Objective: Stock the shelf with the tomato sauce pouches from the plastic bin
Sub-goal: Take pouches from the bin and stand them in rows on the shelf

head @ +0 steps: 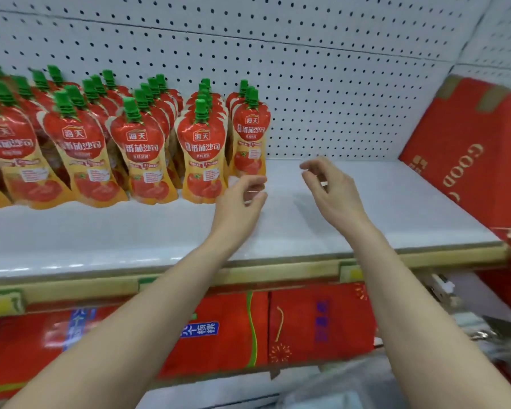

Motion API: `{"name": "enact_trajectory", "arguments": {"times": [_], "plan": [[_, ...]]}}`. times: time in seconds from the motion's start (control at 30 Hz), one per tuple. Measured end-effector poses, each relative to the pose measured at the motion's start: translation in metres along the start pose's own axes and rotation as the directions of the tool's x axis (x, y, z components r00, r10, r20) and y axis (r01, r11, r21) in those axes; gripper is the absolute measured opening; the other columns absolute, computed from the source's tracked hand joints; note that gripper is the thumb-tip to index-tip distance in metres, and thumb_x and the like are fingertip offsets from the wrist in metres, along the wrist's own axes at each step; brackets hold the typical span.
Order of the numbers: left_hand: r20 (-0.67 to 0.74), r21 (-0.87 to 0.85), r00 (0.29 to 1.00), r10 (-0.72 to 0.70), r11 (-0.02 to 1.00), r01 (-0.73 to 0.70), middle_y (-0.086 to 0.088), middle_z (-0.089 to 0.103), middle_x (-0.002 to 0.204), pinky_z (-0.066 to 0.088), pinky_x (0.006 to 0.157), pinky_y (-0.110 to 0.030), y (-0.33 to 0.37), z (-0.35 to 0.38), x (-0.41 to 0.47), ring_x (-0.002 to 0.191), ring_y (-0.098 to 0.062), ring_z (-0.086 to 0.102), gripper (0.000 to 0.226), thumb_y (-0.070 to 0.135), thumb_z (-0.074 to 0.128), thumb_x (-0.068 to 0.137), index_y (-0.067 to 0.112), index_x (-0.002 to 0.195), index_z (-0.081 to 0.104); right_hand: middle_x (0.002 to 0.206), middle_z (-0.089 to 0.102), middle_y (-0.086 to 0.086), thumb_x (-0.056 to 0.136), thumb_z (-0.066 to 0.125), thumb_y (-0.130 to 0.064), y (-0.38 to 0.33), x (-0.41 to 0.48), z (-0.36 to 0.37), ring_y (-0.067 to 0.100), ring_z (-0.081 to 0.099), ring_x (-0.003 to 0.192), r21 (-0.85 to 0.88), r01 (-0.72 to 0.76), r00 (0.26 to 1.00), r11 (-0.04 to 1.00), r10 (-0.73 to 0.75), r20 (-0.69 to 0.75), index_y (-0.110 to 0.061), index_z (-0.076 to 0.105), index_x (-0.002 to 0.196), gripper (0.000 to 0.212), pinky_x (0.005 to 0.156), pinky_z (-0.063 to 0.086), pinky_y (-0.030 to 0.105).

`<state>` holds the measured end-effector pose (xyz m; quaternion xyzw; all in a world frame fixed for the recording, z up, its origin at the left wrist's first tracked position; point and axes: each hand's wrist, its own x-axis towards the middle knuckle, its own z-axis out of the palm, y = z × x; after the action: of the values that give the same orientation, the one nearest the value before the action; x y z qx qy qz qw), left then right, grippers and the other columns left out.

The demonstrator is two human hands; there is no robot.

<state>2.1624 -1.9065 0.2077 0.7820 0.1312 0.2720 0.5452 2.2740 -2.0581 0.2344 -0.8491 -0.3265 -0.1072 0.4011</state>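
Observation:
Red and yellow tomato sauce pouches with green caps stand in several rows on the left part of the white shelf (pixel 307 225). The rightmost row's front pouch (pixel 250 143) stands upright near the pegboard. My left hand (pixel 242 199) hovers just below and in front of that pouch, fingers curled and apart, holding nothing. My right hand (pixel 331 187) is held over the bare shelf to the right, fingers spread, empty. The clear plastic bin (pixel 337 388) is only dimly seen at the bottom edge.
A red carton (pixel 469 160) leans against the shelf's right end. Red boxes (pixel 316 323) fill the lower shelf under the yellow price rail (pixel 278 273). White pegboard backs the shelf.

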Motion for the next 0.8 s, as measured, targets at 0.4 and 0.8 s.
{"name": "enact_trajectory", "arguments": {"times": [0.4,0.8], "plan": [[0.133,-0.243,0.99,0.048,0.97,-0.015,0.001,0.07,0.09,0.055,0.082,-0.031,-0.027,0.034,-0.191,0.084,-0.009,0.067,0.021,0.008,0.054,0.093,0.025,0.099,0.065,0.098,0.069,-0.011,0.1,0.053,-0.021,0.044,-0.311,-0.029,0.013,0.065,0.086,0.015,-0.3,0.935,0.954,0.297,-0.191,-0.023,0.067,0.105,0.015,0.074,0.05,0.03],[0.514,0.136,0.754,-0.408,0.907,0.398,0.008,0.07,0.096,0.05,0.081,-0.018,-0.191,0.172,-0.339,0.089,-0.002,0.066,0.033,0.003,0.057,0.091,0.035,0.097,0.063,0.106,0.071,0.017,0.092,0.057,-0.023,0.266,-0.493,0.053,0.036,0.068,0.097,0.003,-0.982,0.189,0.189,0.978,0.087,-0.014,0.062,0.107,0.019,0.09,0.053,0.044]]}}
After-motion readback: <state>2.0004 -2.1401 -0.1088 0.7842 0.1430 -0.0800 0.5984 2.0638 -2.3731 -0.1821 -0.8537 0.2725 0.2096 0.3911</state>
